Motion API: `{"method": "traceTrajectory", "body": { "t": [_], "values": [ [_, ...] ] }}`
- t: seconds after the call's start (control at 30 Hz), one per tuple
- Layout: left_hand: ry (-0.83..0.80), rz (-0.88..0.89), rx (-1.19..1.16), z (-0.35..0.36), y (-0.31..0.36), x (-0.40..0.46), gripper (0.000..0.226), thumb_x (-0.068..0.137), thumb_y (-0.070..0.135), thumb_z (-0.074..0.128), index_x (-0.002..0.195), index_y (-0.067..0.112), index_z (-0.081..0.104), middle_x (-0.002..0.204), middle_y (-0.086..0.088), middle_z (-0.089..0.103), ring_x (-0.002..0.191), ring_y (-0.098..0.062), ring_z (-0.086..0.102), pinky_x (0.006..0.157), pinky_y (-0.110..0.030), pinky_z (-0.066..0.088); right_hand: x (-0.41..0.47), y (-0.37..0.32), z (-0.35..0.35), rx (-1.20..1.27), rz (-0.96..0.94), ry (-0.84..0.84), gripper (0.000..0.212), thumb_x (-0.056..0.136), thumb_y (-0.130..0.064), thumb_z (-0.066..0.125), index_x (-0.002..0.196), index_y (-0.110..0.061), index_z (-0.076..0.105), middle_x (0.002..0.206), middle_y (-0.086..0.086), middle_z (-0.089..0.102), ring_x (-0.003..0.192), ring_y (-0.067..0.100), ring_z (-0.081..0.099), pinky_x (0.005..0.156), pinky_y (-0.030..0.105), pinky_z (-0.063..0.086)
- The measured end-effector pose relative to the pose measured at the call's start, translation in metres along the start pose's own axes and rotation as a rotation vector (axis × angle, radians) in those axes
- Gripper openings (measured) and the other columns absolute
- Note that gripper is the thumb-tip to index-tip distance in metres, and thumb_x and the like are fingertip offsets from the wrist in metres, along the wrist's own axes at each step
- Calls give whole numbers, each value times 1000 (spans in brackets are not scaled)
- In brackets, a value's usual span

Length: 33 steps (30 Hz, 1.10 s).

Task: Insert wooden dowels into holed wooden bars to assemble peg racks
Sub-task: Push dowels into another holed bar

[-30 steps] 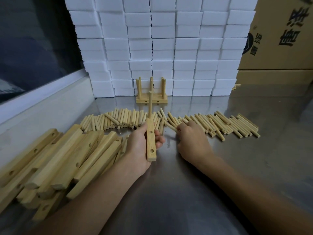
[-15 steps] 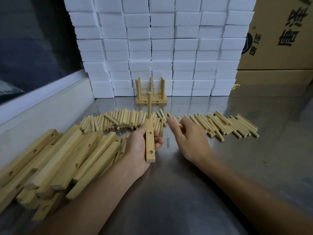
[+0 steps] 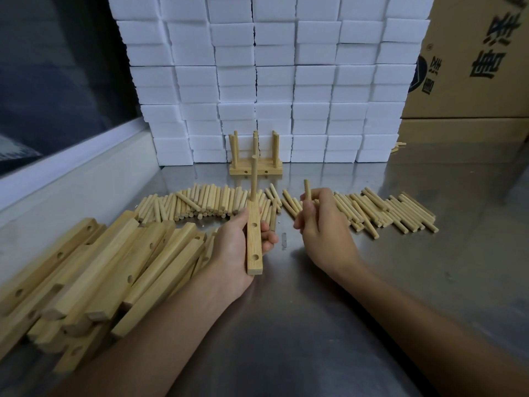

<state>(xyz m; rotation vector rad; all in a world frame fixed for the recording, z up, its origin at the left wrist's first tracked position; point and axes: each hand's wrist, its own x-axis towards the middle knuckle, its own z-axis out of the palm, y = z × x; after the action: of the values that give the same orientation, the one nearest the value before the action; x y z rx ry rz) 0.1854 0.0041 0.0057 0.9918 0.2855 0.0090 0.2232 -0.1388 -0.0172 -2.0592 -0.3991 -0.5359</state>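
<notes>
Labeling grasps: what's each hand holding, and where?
Left hand grips the holed bar around its middle; right hand pinches a loose dowel at its lower part.

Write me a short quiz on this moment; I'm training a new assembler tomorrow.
1. True or false: the bar in the left hand already has one dowel standing in it.
2. How many empty holes show on that bar's face?
3. What does the right hand hold? A) a loose dowel B) a second bar C) nothing

Key: 1 true; 2 two; 3 A
</notes>
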Motion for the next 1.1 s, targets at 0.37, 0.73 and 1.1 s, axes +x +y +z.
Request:
{"method": "traceTrajectory", "body": {
  "t": [0.37,0.73,1.1],
  "values": [
    [-6,-2,-5,0,-1,2,35,106,30,43,100,2,63,62,-5,56,46,-16,55,40,-20,41,10,-28,-6,1016,500,46,22,94,-4,62,114,-6,53,88,14,68,91,28,74,72,33,61],
    [-74,3,-19,1,-1,4,40,107,27,35,105,-1,63,62,-7,56,49,-15,47,39,-20,33,2,-42,1,967,464,-94,35,90,0,66,121,6,50,97,30,69,77,30,70,75,35,62],
    [-30,1,-60,0,-2,5,32,104,24,43,95,3,65,65,-6,57,49,-14,53,37,-21,40,11,-46,3,217,-174,-131,29,92,-11,65,118,-23,58,85,1,67,74,12,71,73,39,60]
  ]
}}
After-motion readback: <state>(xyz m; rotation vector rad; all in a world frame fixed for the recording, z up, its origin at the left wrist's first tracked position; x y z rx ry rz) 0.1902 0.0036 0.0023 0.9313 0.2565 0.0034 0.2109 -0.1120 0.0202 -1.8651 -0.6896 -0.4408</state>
